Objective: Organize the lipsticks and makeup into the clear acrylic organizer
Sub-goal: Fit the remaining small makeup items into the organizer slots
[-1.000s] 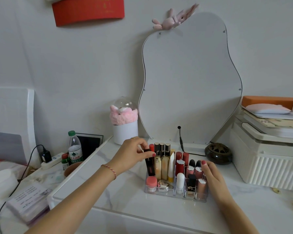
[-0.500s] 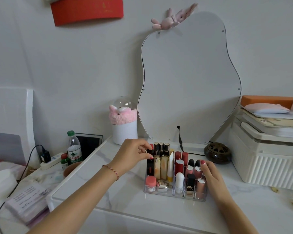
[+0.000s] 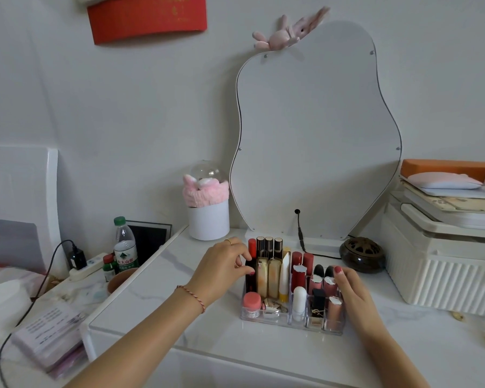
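Note:
The clear acrylic organizer [image 3: 266,320] stands on the white marble table, filled with several upright lipsticks and makeup tubes. My left hand [image 3: 221,268] pinches a dark lipstick tube [image 3: 250,278] that stands low in the organizer's left-hand slot. My right hand [image 3: 353,292] rests flat against the organizer's right side, fingers by the pink lipsticks [image 3: 330,284]. A round pink jar [image 3: 251,302] sits in the front left compartment, a white tube [image 3: 299,302] in the front middle.
A curvy mirror [image 3: 314,135] leans on the wall behind. A white cup with a pink plush [image 3: 207,214] stands at back left, a dark round burner [image 3: 361,254] at back right, a white ribbed box [image 3: 443,270] at right. A water bottle [image 3: 125,246] stands on the lower shelf at left.
My left hand has pushed the dark lipstick tube down into the organizer's left slot. My right hand has stayed against the organizer's right side.

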